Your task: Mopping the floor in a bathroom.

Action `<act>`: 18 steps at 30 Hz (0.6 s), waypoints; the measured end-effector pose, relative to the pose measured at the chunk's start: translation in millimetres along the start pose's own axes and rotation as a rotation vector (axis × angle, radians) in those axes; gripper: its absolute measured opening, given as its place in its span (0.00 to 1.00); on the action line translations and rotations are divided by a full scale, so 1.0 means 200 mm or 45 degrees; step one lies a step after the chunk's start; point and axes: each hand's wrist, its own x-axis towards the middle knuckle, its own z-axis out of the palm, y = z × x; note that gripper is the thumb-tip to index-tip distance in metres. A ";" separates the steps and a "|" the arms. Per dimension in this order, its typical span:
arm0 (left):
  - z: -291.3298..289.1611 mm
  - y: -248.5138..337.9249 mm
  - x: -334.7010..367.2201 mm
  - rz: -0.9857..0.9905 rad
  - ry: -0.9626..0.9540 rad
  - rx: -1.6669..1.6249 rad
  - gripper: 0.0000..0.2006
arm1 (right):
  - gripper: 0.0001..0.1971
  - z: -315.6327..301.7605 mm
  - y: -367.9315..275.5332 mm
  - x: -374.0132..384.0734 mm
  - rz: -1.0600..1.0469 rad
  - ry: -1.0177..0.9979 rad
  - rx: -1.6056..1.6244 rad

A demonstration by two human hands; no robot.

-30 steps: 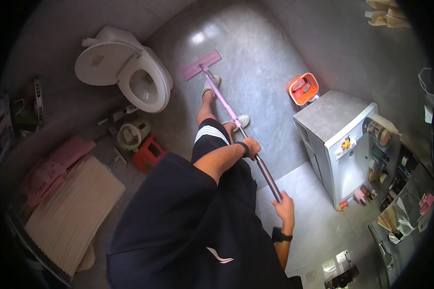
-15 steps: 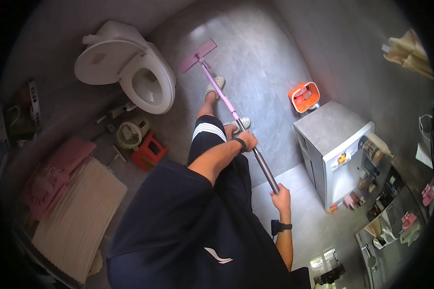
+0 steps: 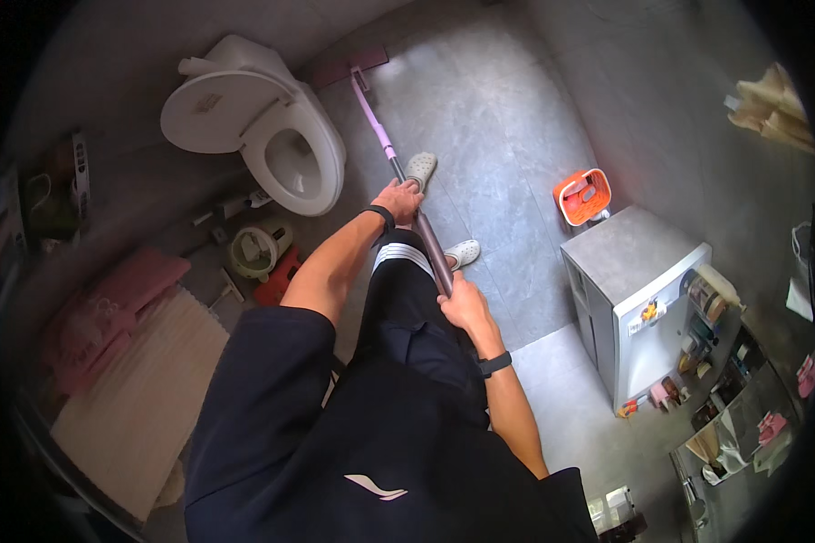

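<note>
Both my hands are closed round the handle of a flat mop [image 3: 370, 113], whose pole slants from my waist toward the far floor. My left hand [image 3: 398, 201] grips the pole partway down, where the grey tube meets the dark sleeve. At the upper end of the handle is my right hand [image 3: 466, 302], fingers wrapped round it. The flat purple-pink mop head [image 3: 340, 71] lies on the floor along the far wall, just right of the toilet's back. My feet in pale clogs [image 3: 420, 170] stand on either side of the pole.
The toilet [image 3: 321, 154], lid raised, stands to the left, near a round pale bin [image 3: 255, 251] and a red stool [image 3: 280, 276]. An orange basket [image 3: 566, 210] sits on the right beside a grey-white cabinet [image 3: 632, 249]. A beige folded mat [image 3: 140, 398] and pink items lie lower left.
Both hands and the mop have moved left and farther away. The mop head has gone from open floor to the far wall beside the toilet and has turned. The far foot has shifted slightly right.
</note>
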 end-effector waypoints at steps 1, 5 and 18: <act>0.01 0.04 0.00 0.006 0.002 0.009 0.11 | 0.20 0.00 0.04 -0.03 -0.002 0.008 0.007; 0.13 0.33 0.06 0.107 -0.041 0.109 0.11 | 0.20 0.00 0.31 -0.21 -0.007 0.166 0.041; 0.31 1.40 0.04 0.839 -0.416 -0.004 0.15 | 0.18 0.31 1.09 -1.09 0.206 0.556 -0.262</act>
